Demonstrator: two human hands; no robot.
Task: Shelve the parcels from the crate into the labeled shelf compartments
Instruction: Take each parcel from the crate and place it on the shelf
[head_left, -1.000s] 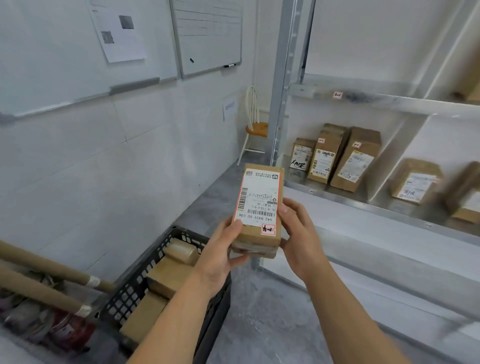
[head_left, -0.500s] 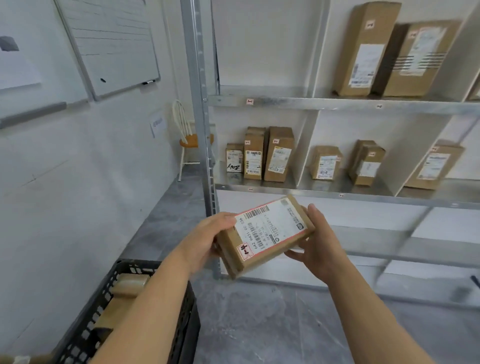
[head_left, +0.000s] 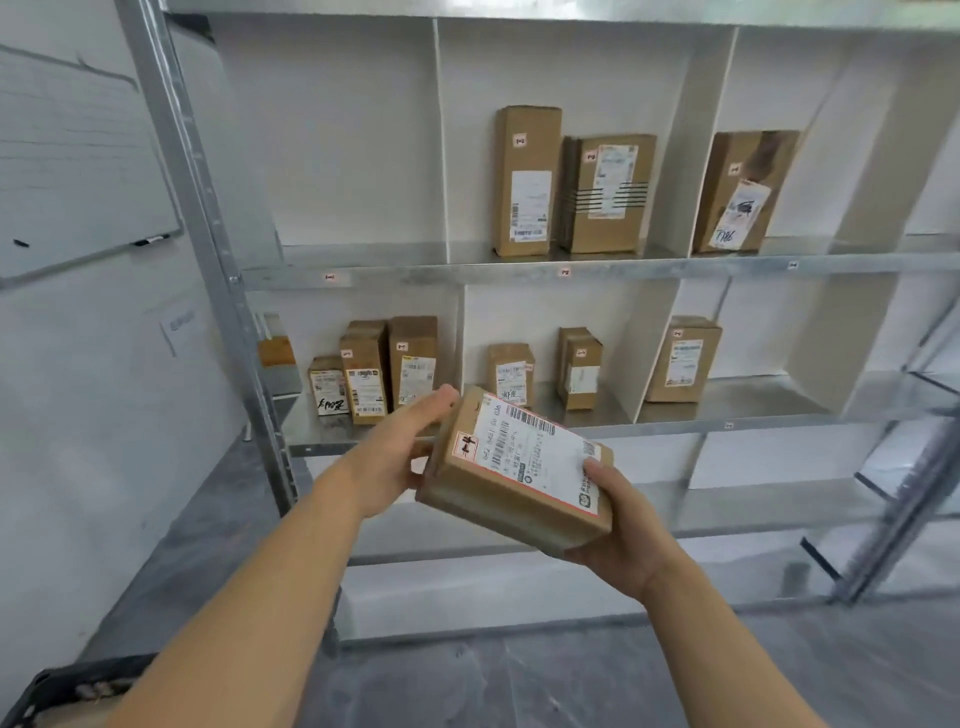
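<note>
The black crate (head_left: 62, 686) sits below and left of the parcel (head_left: 519, 473). The parcel is held tilted, label up. The left hand (head_left: 389, 457) presses straight fingers flat against the parcel's left end. The right hand (head_left: 628, 525) is curled under its right end, thumb on the label. Beyond the parcel is the shelf (head_left: 649, 428), with small boxes (head_left: 363, 382) in its compartments and taller boxes (head_left: 527, 179) above them. The edge tags (head_left: 565, 272) look too blurred to read.

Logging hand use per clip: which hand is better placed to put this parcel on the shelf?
Right, probably. The right hand cradles the parcel from beneath with its thumb on the label; the left hand only lies with straight fingers against its left end.
</note>
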